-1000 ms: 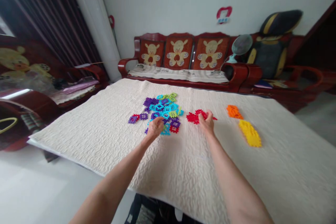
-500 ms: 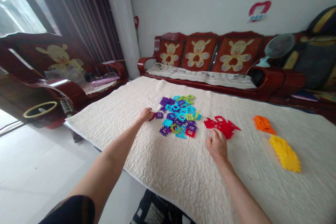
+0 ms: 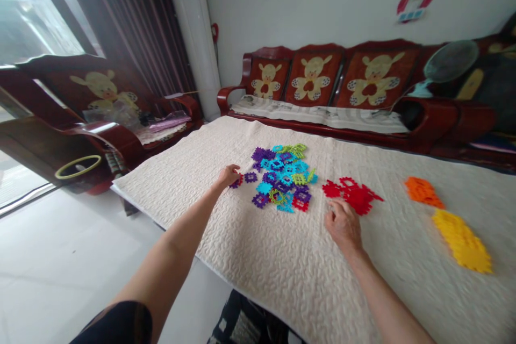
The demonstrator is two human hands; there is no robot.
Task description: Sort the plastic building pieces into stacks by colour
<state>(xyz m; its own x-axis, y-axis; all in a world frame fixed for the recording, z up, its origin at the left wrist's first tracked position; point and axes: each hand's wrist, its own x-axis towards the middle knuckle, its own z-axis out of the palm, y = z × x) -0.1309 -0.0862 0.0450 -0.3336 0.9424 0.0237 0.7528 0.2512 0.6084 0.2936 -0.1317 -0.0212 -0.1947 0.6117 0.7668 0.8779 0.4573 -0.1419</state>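
Pale quilted worktop (image 3: 258, 255) around one mixed pile (image 3: 287, 170)

Left of the pile, the left hand (image 3: 230, 174) curls its fingers over a red-and-purple piece (image 3: 237, 180), partly covering it; whether they grip it, I cannot tell. Between that and the pile lies a purple piece (image 3: 250, 177). The pile's toothed squares look like light, stiff, smooth plastic, unlikely to break; pinching an edge or window bar should suit. Overlaps hide the lower ones. Right of the pile, the right hand (image 3: 343, 223) half-curls beside a red cluster (image 3: 358, 198); its palm is hidden, so its hold is unclear. Farther right, an orange stack (image 3: 423, 192) and yellow stack (image 3: 461, 240) look slightly blurred.
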